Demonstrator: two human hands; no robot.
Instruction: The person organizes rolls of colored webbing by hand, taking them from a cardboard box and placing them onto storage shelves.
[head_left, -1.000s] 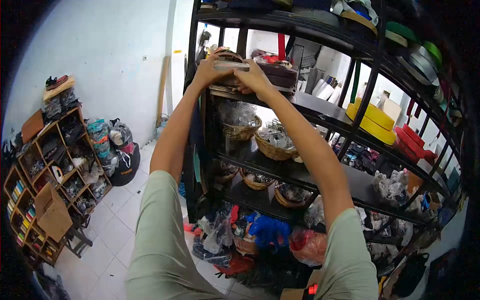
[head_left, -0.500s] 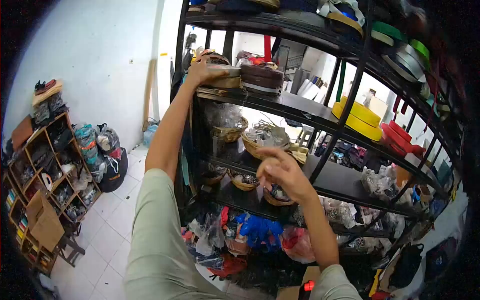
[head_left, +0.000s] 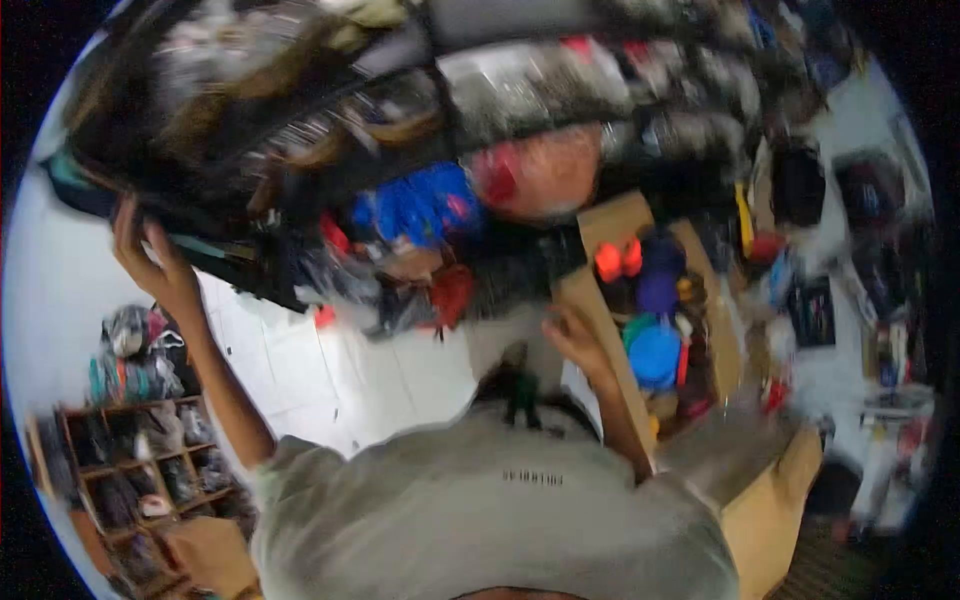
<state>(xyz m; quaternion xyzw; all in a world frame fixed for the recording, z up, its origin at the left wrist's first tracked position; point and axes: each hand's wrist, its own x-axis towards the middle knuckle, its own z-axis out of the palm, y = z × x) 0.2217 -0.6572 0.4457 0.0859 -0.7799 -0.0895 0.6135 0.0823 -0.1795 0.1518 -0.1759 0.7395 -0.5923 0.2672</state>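
The view is smeared by motion. My left hand (head_left: 155,262) is raised at the left end of the black shelf rack (head_left: 436,95), fingers stretched out and apart, close to the dark and teal material (head_left: 75,178) at its side. No object shows in that hand. Lower and to the right, my right hand (head_left: 578,342) hangs in front of my body with its fingers loosely bent and apart, holding nothing visible. It is nearest to a long cardboard box (head_left: 598,318) with orange, purple and blue things in it. A round blue item (head_left: 655,355) lies inside.
Under the lowest shelf lie a blue bundle (head_left: 425,205) and a reddish plastic bag (head_left: 540,172). Wicker baskets (head_left: 400,125) sit on the shelf above. At the lower left stands a wooden cubby unit (head_left: 150,455). Another cardboard box (head_left: 770,515) is at my right side.
The view has tilted down from the upper shelves to the floor and box. My left hand has left the webbing rolls; my right hand has dropped away from the baskets.
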